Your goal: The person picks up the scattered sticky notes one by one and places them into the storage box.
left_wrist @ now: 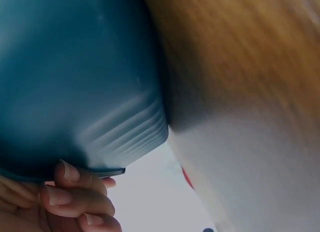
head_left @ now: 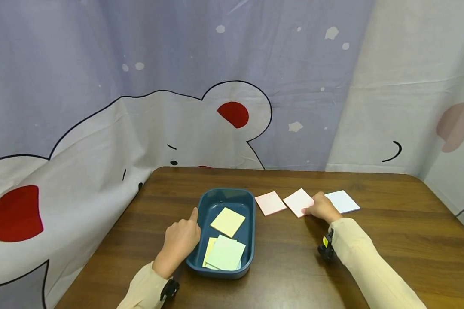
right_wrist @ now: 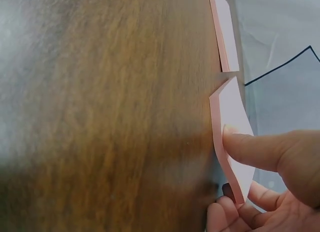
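Note:
My right hand (head_left: 323, 208) pinches a pale pink sticky note pad (head_left: 297, 201), thumb on its top face and fingers under its near edge; the pad bends a little in the right wrist view. Another pink sticky note pad (head_left: 270, 203) lies just left of it, and a white-blue pad (head_left: 342, 201) lies partly behind the hand. My left hand (head_left: 181, 237) is at the left rim of a dark blue plastic bin (head_left: 251, 223). Its index finger points forward, while other fingers (left_wrist: 75, 197) curl against the rim; the thumb is hidden. Yellow (head_left: 228, 222) and pale green (head_left: 226, 253) pads lie inside the bin.
The things stand on a brown wooden table (head_left: 294, 266). Behind and beside it hangs a printed curtain (head_left: 170, 128), close to the table's far edge. Dark wrist cameras are strapped at both cuffs.

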`<state>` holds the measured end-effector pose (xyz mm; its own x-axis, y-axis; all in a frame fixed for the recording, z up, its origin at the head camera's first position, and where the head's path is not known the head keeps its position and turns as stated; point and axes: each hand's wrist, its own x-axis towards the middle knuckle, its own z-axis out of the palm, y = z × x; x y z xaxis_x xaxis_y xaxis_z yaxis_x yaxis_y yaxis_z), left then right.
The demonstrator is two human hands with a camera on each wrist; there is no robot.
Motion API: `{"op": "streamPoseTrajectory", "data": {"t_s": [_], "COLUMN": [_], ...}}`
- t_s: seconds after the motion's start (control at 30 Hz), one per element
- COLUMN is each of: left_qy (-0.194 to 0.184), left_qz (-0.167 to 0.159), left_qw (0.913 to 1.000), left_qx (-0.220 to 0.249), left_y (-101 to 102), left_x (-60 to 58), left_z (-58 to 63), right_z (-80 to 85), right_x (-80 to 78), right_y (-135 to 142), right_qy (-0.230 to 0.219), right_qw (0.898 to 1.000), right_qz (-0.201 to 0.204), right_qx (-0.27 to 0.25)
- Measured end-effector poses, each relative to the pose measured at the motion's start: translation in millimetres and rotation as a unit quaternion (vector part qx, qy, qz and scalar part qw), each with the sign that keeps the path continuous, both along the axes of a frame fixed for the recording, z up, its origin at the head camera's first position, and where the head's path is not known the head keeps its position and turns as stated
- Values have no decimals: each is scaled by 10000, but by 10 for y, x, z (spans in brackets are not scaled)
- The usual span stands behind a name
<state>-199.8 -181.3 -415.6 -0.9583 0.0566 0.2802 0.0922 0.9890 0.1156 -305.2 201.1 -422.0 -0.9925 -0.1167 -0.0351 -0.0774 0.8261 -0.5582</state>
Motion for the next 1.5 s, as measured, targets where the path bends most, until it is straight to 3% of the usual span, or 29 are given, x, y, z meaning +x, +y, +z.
{"op": "streamPoseTrajectory", "data": {"t_s": [0.23, 0.47, 0.73, 1.2, 1.5], "left_qy": [-76, -78, -125, -185, -2], "left_qz": [45, 62, 75, 82, -25], "left_qw": [10000, 10000, 9999, 9998, 10000], "left_qx": [23, 7, 40, 90, -19], "left_y": [12, 8, 12, 2, -6], "left_x": [-4, -7, -12, 8, -4], "left_z": [0, -2, 26, 24, 9], "right_z": [31, 61, 132, 393, 598], "right_x": [32, 56, 25, 72, 79], "right_y": [11, 27, 67, 0, -189], "right_qy": [273, 642, 831, 1042, 1091], "right_qw": [9992, 9976, 9952, 9930, 9918], "right_qz": [-107, -214, -414, -277, -207], "right_qx": [-257, -114, -307, -484, -630]}}
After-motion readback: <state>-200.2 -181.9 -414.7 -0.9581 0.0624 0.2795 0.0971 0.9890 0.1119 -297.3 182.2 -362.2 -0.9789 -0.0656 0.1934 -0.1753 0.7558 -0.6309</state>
